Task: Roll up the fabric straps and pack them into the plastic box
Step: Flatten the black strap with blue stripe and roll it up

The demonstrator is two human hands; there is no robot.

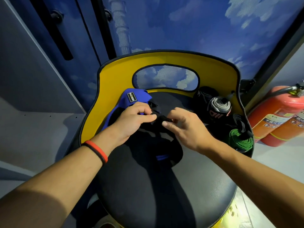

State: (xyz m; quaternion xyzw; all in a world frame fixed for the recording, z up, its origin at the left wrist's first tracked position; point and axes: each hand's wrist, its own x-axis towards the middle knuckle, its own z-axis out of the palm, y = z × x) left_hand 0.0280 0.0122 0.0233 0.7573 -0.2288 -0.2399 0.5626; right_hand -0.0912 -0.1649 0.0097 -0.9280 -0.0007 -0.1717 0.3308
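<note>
Left hand [133, 120] and right hand [184, 127] both pinch the black strap [162, 118] stretched between them, seemingly mid-roll.

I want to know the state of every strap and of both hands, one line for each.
left hand: pinches the black strap
right hand: pinches the black strap
black strap: mostly unrolled, end held between both hands
blue strap: loose, not rolled
grey strap: rolled up
green strap: rolled up
</note>
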